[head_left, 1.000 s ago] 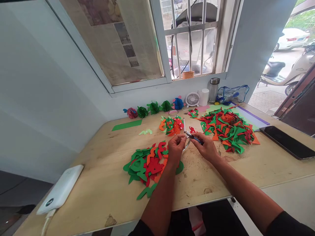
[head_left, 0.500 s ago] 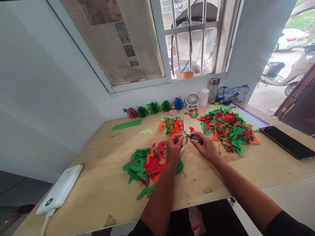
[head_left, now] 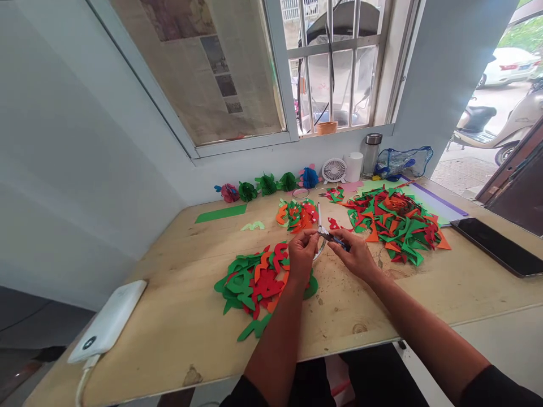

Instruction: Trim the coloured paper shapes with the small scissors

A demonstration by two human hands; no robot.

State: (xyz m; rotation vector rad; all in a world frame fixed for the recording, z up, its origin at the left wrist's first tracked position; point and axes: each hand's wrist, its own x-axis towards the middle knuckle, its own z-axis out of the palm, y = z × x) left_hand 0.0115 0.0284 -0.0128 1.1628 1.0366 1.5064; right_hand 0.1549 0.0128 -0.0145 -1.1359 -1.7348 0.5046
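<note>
My right hand (head_left: pixel 353 252) is wrapped round pliers (head_left: pixel 344 244) with dark blue handles, the metal jaws pointing left. My left hand (head_left: pixel 302 249) is closed in a pinch at the jaw tips; the small piece between its fingers is too small to name. A whitish ring (head_left: pixel 321 252), partly hidden, stands between the hands near the tabletop. Below and left of my left hand spreads a pile of green, red and orange cut paper shapes (head_left: pixel 244 282), part of it behind my forearm. Beyond the hands lies a smaller pile of cut shapes (head_left: pixel 294 217).
Paper scraps (head_left: pixel 399 226) heap on the right, beside a phone (head_left: pixel 494 246). Folded paper balls (head_left: pixel 266 184), a small fan (head_left: pixel 334 170) and a glass bottle (head_left: pixel 371 155) line the wall. A green strip (head_left: pixel 220 213) lies back left, a white power bank (head_left: pixel 108 322) front left.
The pliers' jaws have come closer to the left fingertips and look more closed. Both hands stay in nearly the same place; the whole view has shifted slightly.
</note>
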